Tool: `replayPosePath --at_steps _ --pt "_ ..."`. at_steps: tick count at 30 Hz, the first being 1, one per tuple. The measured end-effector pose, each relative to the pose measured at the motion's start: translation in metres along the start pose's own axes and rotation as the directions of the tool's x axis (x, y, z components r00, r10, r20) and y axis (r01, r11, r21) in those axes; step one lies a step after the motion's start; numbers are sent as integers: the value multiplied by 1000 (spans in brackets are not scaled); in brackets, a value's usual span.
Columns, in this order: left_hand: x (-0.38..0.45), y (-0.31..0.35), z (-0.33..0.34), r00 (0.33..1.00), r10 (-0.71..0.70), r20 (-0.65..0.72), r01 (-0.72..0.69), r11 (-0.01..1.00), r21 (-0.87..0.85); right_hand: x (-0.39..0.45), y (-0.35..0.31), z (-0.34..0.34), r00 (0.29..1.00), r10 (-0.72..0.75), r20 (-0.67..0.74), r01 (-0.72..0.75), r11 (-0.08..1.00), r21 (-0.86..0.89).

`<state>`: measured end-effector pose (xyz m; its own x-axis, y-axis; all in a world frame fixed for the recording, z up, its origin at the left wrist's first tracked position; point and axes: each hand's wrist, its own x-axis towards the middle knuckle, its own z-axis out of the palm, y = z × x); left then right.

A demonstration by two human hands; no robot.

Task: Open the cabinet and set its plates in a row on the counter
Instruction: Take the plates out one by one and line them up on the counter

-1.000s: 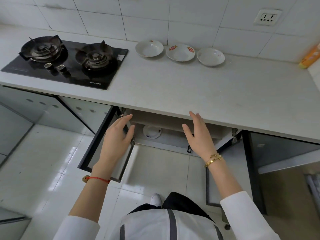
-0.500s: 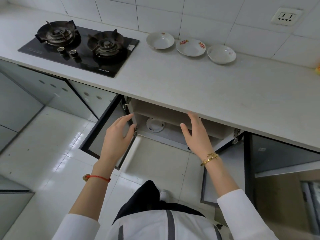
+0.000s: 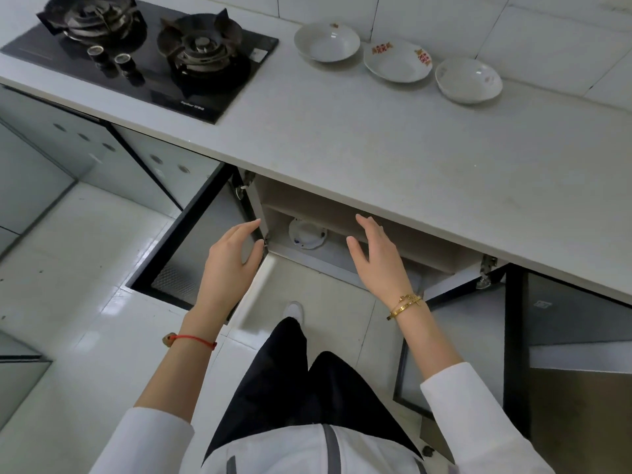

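Observation:
The cabinet (image 3: 345, 213) under the counter stands open, both doors swung outward. On its lower shelf lies one white plate (image 3: 306, 234) with a scalloped rim. My left hand (image 3: 229, 258) hovers open at the cabinet's left edge, empty. My right hand (image 3: 376, 258) is open too, fingers reaching into the opening just right of that plate, not touching it. Three white plates sit in a row at the back of the counter: a plain one (image 3: 326, 41), one with red marks (image 3: 397, 60), and a third (image 3: 468, 80).
A black two-burner gas hob (image 3: 143, 53) fills the counter's left end. The left cabinet door (image 3: 191, 248) and right door (image 3: 458, 340) jut out over the tiled floor beside my legs. Bare grey counter (image 3: 410, 159) lies in front of the plates.
My view has dropped and moved closer to the cabinet. Both hands have stayed open and edged a little farther toward the opening and the plate inside.

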<state>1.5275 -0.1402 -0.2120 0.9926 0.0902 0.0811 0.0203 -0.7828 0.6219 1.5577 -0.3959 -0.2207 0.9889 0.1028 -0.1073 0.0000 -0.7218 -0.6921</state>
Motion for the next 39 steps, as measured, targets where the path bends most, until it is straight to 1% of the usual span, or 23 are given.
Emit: replayPosePath --at_steps 7,10,15,19,22,25,29,33,39 --pt "45 -76 90 999 -28 38 28 1000 4 64 79 88 998 21 54 -21 1000 2" --pt "70 -115 140 998 -34 45 34 999 8 96 119 131 998 1 60 1 1000 -18" --pt "112 -184 236 998 -30 59 30 1000 -3 150 198 209 999 -29 40 31 999 -38" --pt "141 -241 312 998 -11 57 11 1000 0 187 268 275 997 -20 69 26 995 -93" --pt "156 -283 363 999 3 52 -3 1000 -2 211 316 323 993 -19 119 36 989 -141" --pt "168 -319 403 998 -27 52 28 1000 -11 232 355 358 994 -3 112 21 987 -162" --pt "181 -355 443 994 -71 89 70 998 6 265 388 389 995 39 94 -23 987 -162" --pt "199 -381 475 983 -146 111 146 989 9 304 411 412 996 63 68 -53 988 -145" --pt "239 -412 524 977 -200 75 200 980 8 359 438 445 997 81 9 -79 990 -120"
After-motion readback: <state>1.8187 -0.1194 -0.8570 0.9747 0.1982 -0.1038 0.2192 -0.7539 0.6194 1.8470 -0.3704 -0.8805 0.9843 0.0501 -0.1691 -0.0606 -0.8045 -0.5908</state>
